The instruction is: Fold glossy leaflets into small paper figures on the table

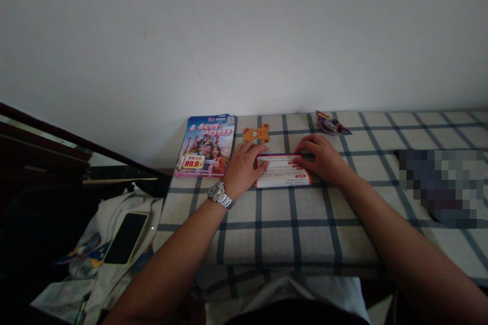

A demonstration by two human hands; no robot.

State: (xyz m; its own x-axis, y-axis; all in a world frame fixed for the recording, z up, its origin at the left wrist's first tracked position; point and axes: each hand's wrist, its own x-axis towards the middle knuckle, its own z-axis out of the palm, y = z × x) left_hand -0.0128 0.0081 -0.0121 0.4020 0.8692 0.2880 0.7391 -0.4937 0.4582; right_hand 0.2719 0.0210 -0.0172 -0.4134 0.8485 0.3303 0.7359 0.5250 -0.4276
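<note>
A folded leaflet (284, 172), white with printed lines, small red labels and a red-blue edge, lies flat on the checked tablecloth (274, 213). At its left end, my left hand (246, 165), with a metal watch on the wrist, grips it with the thumb on top and the fingers at the far edge. My right hand (320, 157) pinches the far right corner, fingers curled. Left of my left hand rests a stack of colourful leaflets (208, 147) showing "89.9". Behind the folded leaflet is a flat brown bear figure (256, 134).
A small folded paper piece (331, 124) stands near the wall at the back right. Farther right lies a dark, pixelated flat item (438, 188). Below the table's left edge, a phone (126, 238) rests on a pale bag or cloth (107, 213).
</note>
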